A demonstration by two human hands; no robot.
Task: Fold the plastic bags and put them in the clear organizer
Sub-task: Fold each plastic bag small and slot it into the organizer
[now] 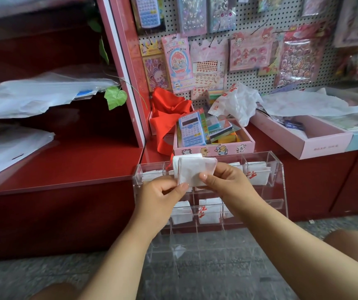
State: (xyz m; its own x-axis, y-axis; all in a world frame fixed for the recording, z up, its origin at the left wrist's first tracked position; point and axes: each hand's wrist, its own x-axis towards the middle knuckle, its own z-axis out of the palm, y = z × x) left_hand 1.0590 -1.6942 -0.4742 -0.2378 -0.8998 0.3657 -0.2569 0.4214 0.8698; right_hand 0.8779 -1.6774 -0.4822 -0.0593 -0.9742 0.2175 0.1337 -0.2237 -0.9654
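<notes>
A small folded white plastic bag (192,169) is held up in front of the clear organizer (279,169). My left hand (160,195) pinches its lower left corner. At the bag's lower right edge my right hand (223,180) pinches it, thumb on the front. The organizer leans against the red counter and has several compartments. Folded white bags with red print sit in some of them, one at the upper right (258,173) and two in the row below (209,210). A crumpled white bag with red print (236,102) lies on the goods behind.
A pink box (215,148) holding a blue calculator and stationery stands just behind the organizer, beside a red cloth (167,113). A longer pink box (299,139) lies to the right. Flat white bags are stacked on the red shelves at left (33,96). Sticker packs hang on the pegboard.
</notes>
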